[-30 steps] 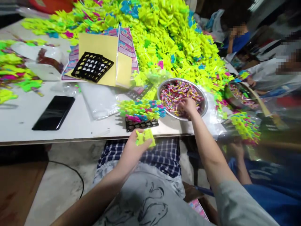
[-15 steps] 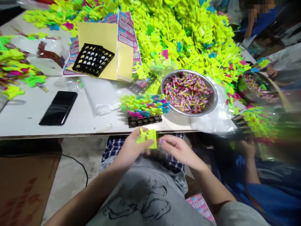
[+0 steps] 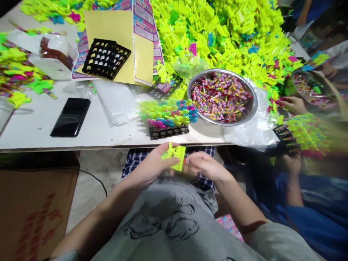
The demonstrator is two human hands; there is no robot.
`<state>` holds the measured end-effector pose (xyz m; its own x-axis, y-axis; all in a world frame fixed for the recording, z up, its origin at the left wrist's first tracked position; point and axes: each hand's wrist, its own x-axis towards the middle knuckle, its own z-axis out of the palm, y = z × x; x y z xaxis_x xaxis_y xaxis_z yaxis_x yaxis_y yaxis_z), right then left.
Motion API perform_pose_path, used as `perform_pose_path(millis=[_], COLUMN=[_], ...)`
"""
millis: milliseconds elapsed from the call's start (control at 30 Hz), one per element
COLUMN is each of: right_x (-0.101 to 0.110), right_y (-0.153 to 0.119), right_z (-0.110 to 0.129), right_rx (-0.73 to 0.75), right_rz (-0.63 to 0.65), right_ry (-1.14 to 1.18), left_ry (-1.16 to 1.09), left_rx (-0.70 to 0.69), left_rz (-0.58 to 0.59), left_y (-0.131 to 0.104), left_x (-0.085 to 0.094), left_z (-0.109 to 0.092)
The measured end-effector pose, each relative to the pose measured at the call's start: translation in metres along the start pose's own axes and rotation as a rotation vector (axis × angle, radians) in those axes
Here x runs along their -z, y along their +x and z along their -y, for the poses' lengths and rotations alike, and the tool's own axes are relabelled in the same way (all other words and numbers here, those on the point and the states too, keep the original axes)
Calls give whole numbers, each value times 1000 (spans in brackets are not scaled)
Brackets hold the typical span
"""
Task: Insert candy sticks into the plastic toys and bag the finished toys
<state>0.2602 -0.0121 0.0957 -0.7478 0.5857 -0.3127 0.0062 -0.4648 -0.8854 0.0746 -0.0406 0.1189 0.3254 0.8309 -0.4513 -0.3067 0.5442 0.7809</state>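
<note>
A flat yellow-green plastic piece [image 3: 179,158] is gripped between the thumb and fingers of my left hand [image 3: 159,161], below the table's front edge. Just right of it, my right hand [image 3: 205,164] is pinched on a small pink-and-red tube, blurred and mostly covered by the fingertips. Its tip is close to the piece's right edge; whether they touch cannot be seen. Beyond my hands, a black tray [image 3: 169,132] carries rows of yellow, blue and pink plastic pieces [image 3: 170,114]. A steel bowl [image 3: 254,108] full of small pink tubes [image 3: 220,96] stands right of the tray.
Yellow-green pieces [image 3: 217,32] are heaped at the back. Black trays [image 3: 106,58] lie on yellow card at the left, near clear bags [image 3: 116,103] and a black phone [image 3: 70,117]. At the right, a co-worker's hand [image 3: 295,105] is beside another filled tray [image 3: 284,134].
The camera view has shifted, moving the table items slightly up. My right fingers have closed further over the small tube beside the piece. A co-worker's hand now shows near the heap.
</note>
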Motion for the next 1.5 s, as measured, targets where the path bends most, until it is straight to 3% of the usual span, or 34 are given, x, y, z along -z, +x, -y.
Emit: perform_pose_path(millis=[400,700,867,967,1300,1500], right_x=[-14,-9,-13,-16,-24,-27], right_y=[-8,-4,-2,2,17,23], right_z=[16,-3,4,8,-22,-14], right_rx=[39,-24,-64,-92,-192,7], right_rz=[-99,-25,-74,-46,-104,-195], right_ry=[-320,-205,-389,-458,-287,-730], left_ry=[195,133,305,350,340,300], left_rx=[8,76,36,29,62,46], left_rz=[-73,-28,-145,-100,-84,-61], left_y=[-5,-5,-7,-8,-9,-5], left_x=[2,6,10,19,39,50], left_z=[-2,1,3,8,23,25])
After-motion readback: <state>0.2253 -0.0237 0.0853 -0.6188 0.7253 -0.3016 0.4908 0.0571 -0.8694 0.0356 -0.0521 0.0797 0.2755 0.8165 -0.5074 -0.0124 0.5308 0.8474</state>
